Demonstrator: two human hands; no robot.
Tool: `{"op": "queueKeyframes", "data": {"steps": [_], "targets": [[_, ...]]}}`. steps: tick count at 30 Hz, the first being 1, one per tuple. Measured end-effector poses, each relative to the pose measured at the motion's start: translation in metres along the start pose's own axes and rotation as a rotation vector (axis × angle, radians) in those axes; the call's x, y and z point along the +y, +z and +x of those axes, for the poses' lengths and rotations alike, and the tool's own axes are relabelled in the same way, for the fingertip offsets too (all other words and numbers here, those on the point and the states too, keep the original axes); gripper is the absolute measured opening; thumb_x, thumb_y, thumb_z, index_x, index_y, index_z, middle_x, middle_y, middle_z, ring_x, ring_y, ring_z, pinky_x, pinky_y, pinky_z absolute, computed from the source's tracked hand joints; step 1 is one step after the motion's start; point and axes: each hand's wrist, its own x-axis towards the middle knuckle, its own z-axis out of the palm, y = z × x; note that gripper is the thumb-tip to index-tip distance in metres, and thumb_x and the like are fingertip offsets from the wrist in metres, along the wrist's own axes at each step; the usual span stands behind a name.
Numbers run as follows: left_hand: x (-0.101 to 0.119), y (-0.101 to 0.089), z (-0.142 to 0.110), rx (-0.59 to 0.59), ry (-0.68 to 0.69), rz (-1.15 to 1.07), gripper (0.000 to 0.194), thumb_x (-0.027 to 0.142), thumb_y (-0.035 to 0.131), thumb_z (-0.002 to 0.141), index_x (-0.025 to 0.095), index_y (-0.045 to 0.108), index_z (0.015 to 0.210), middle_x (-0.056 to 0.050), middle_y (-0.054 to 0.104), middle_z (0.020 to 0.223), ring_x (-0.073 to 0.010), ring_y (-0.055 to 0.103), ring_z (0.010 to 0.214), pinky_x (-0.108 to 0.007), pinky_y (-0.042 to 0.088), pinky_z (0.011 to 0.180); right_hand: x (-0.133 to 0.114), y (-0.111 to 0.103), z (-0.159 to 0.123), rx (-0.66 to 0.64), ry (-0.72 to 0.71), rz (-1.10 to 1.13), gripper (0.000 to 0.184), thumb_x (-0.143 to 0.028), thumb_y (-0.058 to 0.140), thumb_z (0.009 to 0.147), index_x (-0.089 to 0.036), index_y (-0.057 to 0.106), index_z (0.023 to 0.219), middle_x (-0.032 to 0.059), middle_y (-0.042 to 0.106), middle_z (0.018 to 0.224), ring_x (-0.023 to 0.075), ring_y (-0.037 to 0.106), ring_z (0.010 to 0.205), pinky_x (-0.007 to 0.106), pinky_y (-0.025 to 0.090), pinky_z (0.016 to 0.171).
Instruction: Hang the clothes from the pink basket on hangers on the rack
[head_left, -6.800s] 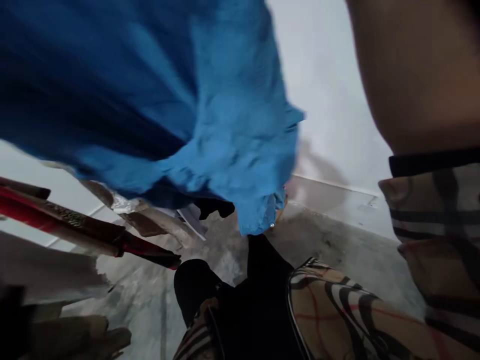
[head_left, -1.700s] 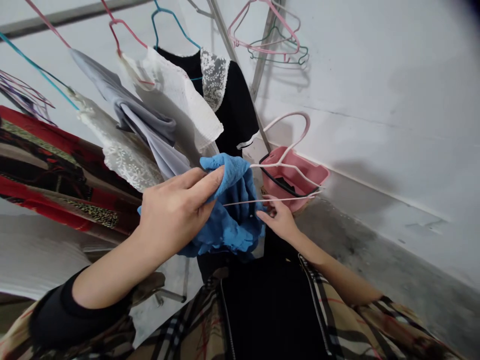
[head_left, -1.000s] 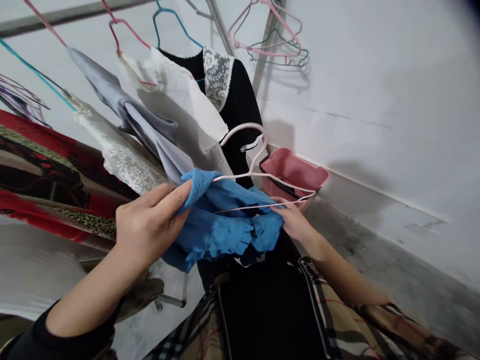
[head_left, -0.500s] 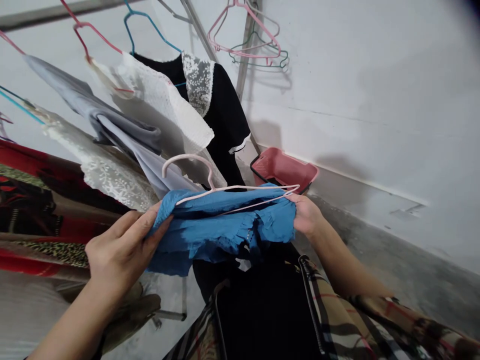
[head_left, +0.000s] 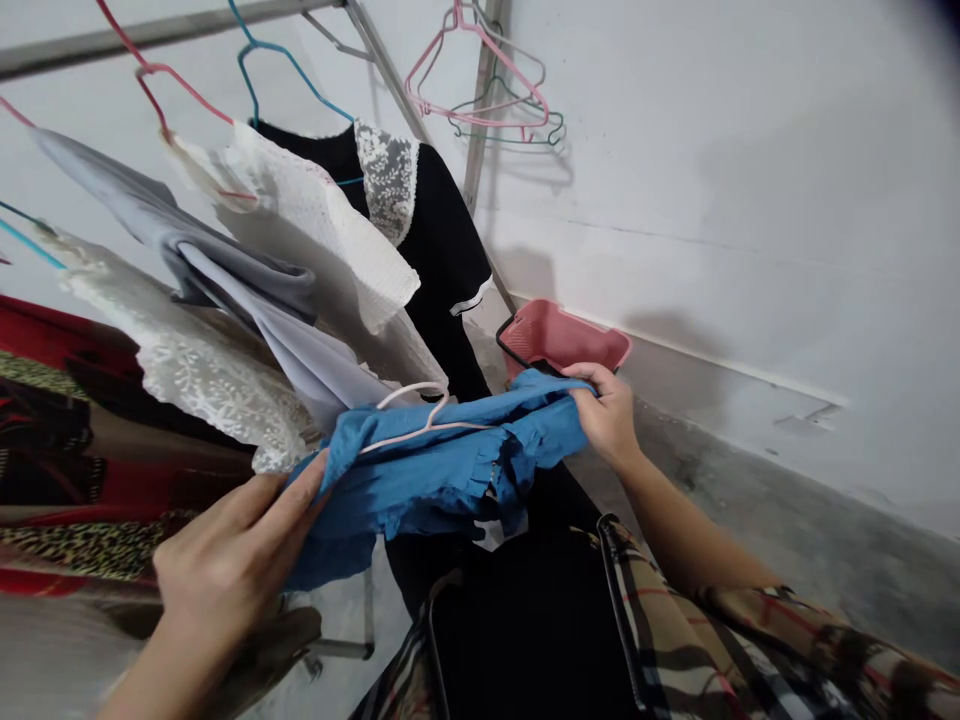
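Note:
A blue blouse (head_left: 442, 470) is stretched between my two hands, above my lap. My left hand (head_left: 232, 545) pinches its left shoulder, thumb beneath and fingers on top. At the other shoulder, my right hand (head_left: 606, 412) is closed on the cloth. A pale pink hanger (head_left: 427, 428) lies inside the blouse; its hook and part of its bar show at the neck opening, while both ends are covered by fabric. Just beyond the blouse hang a grey garment (head_left: 277, 310) and a white lace top (head_left: 202, 370).
A metal clothes rack (head_left: 180, 32) carries a white knit top (head_left: 337, 230), a black top with lace (head_left: 442, 210) and a red patterned garment (head_left: 112, 430). Bare pink hangers (head_left: 480, 115) hang by the wall. A pink basket (head_left: 574, 335) stands on the floor behind my right hand.
The hanger's right end, outside the cloth before, is now covered by the blouse's right shoulder. My right hand has moved slightly up, and the hook sits lower and further right.

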Motion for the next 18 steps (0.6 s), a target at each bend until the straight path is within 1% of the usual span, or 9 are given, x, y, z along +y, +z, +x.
{"op": "queueKeyframes", "data": {"steps": [3, 5, 7, 8, 9, 12, 14, 16, 18], "targets": [[-0.001, 0.008, -0.001, 0.014, 0.231, 0.264, 0.028, 0.031, 0.057, 0.093, 0.031, 0.069, 0.119, 0.004, 0.056, 0.058, -0.0069, 0.051, 0.050, -0.019, 0.028, 0.044, -0.011, -0.010, -0.001, -0.031, -0.151, -0.097, 0.016, -0.021, 0.051, 0.072, -0.020, 0.064, 0.081, 0.0044, 0.069, 0.084, 0.0190, 0.063, 0.080, 0.034, 0.051, 0.080], [-0.004, 0.014, 0.002, 0.051, 0.222, 0.281, 0.027, 0.031, 0.060, 0.093, 0.027, 0.070, 0.118, 0.005, 0.061, 0.062, -0.0066, 0.055, 0.052, -0.018, 0.031, 0.044, -0.023, -0.022, -0.001, -0.307, -0.248, -0.133, 0.015, -0.018, 0.054, 0.075, -0.019, 0.066, 0.083, 0.0034, 0.068, 0.082, 0.0164, 0.063, 0.075, 0.030, 0.051, 0.074], [-0.007, 0.019, 0.006, 0.126, 0.134, 0.176, 0.024, 0.031, 0.064, 0.089, 0.023, 0.072, 0.111, 0.004, 0.067, 0.068, -0.0071, 0.060, 0.057, -0.016, 0.039, 0.050, -0.035, -0.036, 0.000, -0.690, -0.331, -0.138, 0.013, -0.019, 0.060, 0.079, -0.020, 0.069, 0.088, 0.0031, 0.068, 0.085, 0.0138, 0.062, 0.071, 0.026, 0.051, 0.067], [-0.008, 0.021, 0.008, 0.160, 0.083, 0.088, 0.022, 0.031, 0.066, 0.088, 0.020, 0.073, 0.106, 0.003, 0.070, 0.073, -0.0077, 0.063, 0.060, -0.015, 0.045, 0.055, -0.039, -0.043, 0.002, -0.803, -0.366, -0.124, 0.014, -0.022, 0.063, 0.081, -0.021, 0.070, 0.093, 0.0036, 0.067, 0.090, 0.0135, 0.062, 0.073, 0.026, 0.052, 0.066], [-0.008, 0.022, 0.011, 0.187, 0.038, -0.005, 0.020, 0.030, 0.068, 0.086, 0.018, 0.073, 0.102, 0.003, 0.073, 0.077, -0.0086, 0.065, 0.063, -0.016, 0.049, 0.060, -0.043, -0.048, 0.004, -0.821, -0.407, -0.104, 0.018, -0.026, 0.065, 0.082, -0.022, 0.070, 0.100, 0.0046, 0.066, 0.097, 0.0143, 0.063, 0.079, 0.026, 0.053, 0.068], [-0.001, 0.025, 0.016, 0.195, -0.026, -0.224, 0.016, 0.028, 0.071, 0.083, 0.017, 0.073, 0.094, 0.002, 0.076, 0.083, -0.0106, 0.069, 0.067, -0.019, 0.055, 0.067, -0.045, -0.057, 0.011, -0.562, -0.530, -0.152, 0.043, -0.035, 0.073, 0.080, -0.026, 0.063, 0.121, 0.0086, 0.061, 0.121, 0.0225, 0.060, 0.111, 0.036, 0.052, 0.093], [0.007, 0.025, 0.020, 0.175, -0.030, -0.317, 0.013, 0.027, 0.071, 0.082, 0.019, 0.073, 0.092, 0.003, 0.076, 0.082, -0.0110, 0.069, 0.066, -0.019, 0.056, 0.066, -0.042, -0.059, 0.015, -0.574, -0.555, -0.269, 0.054, -0.039, 0.073, 0.079, -0.025, 0.059, 0.128, 0.0097, 0.062, 0.126, 0.0257, 0.058, 0.118, 0.040, 0.048, 0.101], [0.016, 0.027, 0.025, 0.156, -0.019, -0.378, 0.012, 0.025, 0.070, 0.082, 0.021, 0.073, 0.092, 0.003, 0.076, 0.082, -0.0115, 0.070, 0.066, -0.019, 0.056, 0.066, -0.040, -0.061, 0.017, -0.728, -0.533, -0.331, 0.038, -0.041, 0.064, 0.087, -0.022, 0.065, 0.120, 0.0076, 0.070, 0.110, 0.0226, 0.067, 0.100, 0.035, 0.054, 0.090], [0.024, 0.031, 0.031, 0.111, 0.016, -0.405, 0.013, 0.025, 0.068, 0.084, 0.022, 0.072, 0.096, 0.003, 0.076, 0.085, -0.0123, 0.070, 0.068, -0.020, 0.056, 0.067, -0.041, -0.068, 0.018, -0.811, -0.508, -0.320, 0.029, -0.042, 0.053, 0.093, -0.021, 0.072, 0.101, 0.0041, 0.074, 0.085, 0.0179, 0.069, 0.074, 0.029, 0.056, 0.072]]}}
